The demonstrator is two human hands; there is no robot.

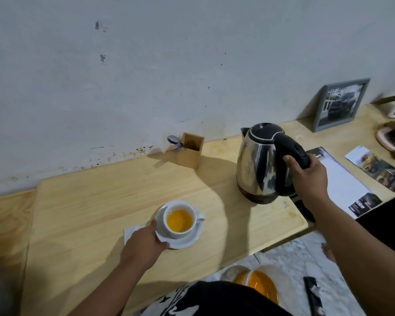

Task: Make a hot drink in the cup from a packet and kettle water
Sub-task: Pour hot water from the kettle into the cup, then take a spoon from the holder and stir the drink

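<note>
While amber-yellow liquid fills the small white ceramic cup [180,220], the cup sits on a round white saucer [187,240] on the pale, smooth wooden tabletop [100,197], near its front edge, handle pointing right. Liquid looks clear, glossy, no packet visible in it. Left hand [144,245] pinches the saucer's left rim, thumb on top, fingers curled beneath; it partly covers a white paper napkin [132,231] under the saucer. Right of the cup, apart from it, stands the shiny stainless-steel electric kettle [258,165] with black plastic lid, upright on its dark base. Right hand [310,176] is wrapped closed around the kettle's black curved handle [292,151]. Behind, against the stained white wall [146,65], a square wooden holder [191,149] with metal cutlery [175,142] beside it. Far right: grey framed picture [340,103], printed glossy leaflets [342,181].
</note>
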